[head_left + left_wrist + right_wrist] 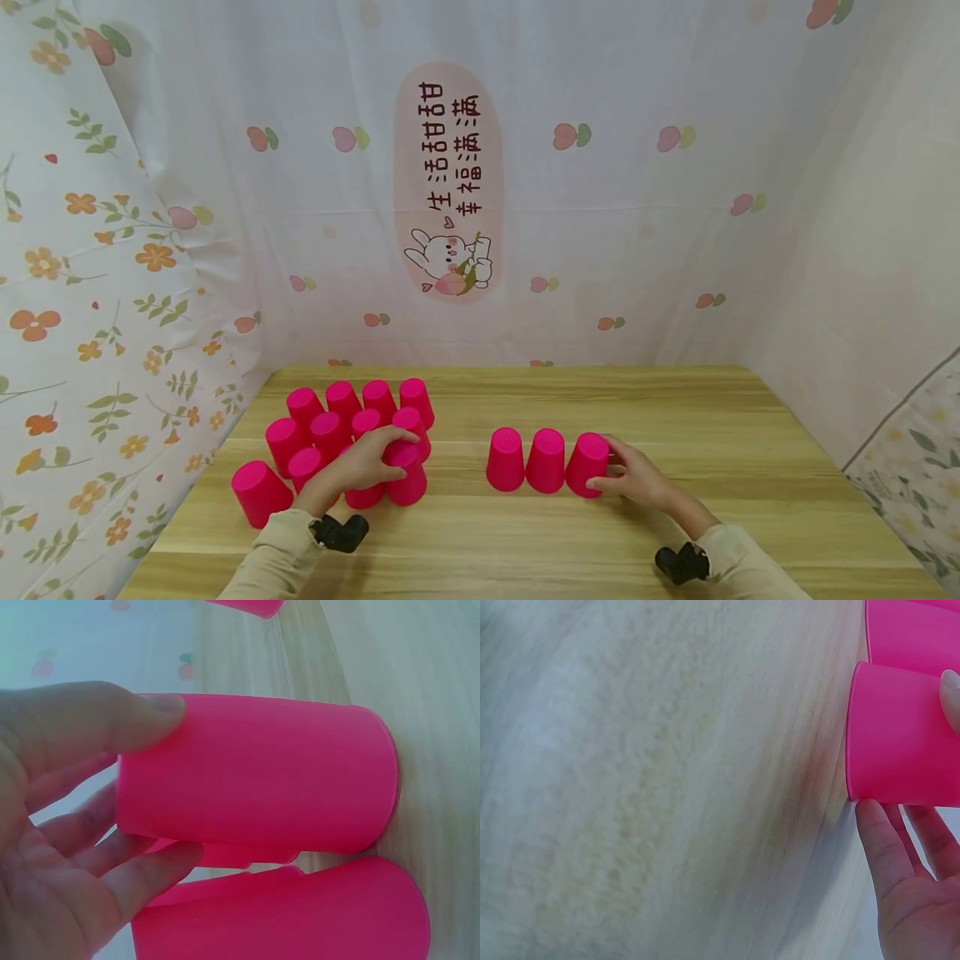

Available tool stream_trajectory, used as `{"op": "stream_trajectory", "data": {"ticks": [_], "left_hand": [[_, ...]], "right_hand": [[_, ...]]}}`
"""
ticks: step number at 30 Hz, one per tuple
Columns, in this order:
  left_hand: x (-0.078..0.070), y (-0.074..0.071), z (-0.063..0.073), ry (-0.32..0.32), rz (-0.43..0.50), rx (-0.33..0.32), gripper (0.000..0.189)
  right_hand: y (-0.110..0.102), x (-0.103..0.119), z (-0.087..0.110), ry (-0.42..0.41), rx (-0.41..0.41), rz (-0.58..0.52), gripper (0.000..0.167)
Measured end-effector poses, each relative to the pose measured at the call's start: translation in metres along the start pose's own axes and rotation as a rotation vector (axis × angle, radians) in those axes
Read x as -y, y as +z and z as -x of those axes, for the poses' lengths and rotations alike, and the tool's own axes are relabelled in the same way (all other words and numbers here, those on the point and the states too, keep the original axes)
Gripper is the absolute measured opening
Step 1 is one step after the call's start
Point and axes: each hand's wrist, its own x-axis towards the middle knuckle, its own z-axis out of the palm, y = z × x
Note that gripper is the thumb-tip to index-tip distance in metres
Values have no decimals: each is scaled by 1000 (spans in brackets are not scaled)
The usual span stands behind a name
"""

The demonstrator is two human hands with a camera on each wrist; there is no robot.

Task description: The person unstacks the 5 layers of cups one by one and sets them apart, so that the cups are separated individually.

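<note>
Upside-down pink plastic cups stand on a wooden table. At the front right corner of the left-hand group, a pink cup [406, 483] is between the thumb and fingers of my left hand [367, 462]. The left wrist view shows that cup [262, 772] close up, gripped near its closed end, with a second cup [292, 915] beside it. To the right, three cups form a short row. My right hand [633, 475] holds the rightmost cup [587, 467], thumb on its front and fingers at its right side. In the right wrist view the cup's rim [851, 735] meets the table.
The other pink cups of the group [327, 433] stand in close rows at the left. The middle cup [545, 462] and left cup [505, 461] of the short row are near my right hand. Printed curtains [637, 208] hang behind and beside the table [465, 550].
</note>
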Motion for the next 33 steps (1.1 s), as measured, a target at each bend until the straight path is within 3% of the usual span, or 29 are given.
{"op": "stream_trajectory", "data": {"ticks": [11,14,19,24,29,33], "left_hand": [[-3,-7,1,16,24,-3,46],[-9,-10,-5,56,70,-25,49],[-30,-10,-24,142,84,-62,50],[-50,5,-50,207,132,-52,49],[-61,32,-74,194,180,-20,48],[-66,52,-85,175,126,20,49]], "right_hand": [[0,-1,1,16,-1,-8,60],[0,-1,1,14,-2,-6,60],[0,-1,1,5,-7,0,59],[0,0,1,3,-4,4,59],[0,-3,1,-3,-8,16,59],[0,-3,1,-8,-7,12,58]]}}
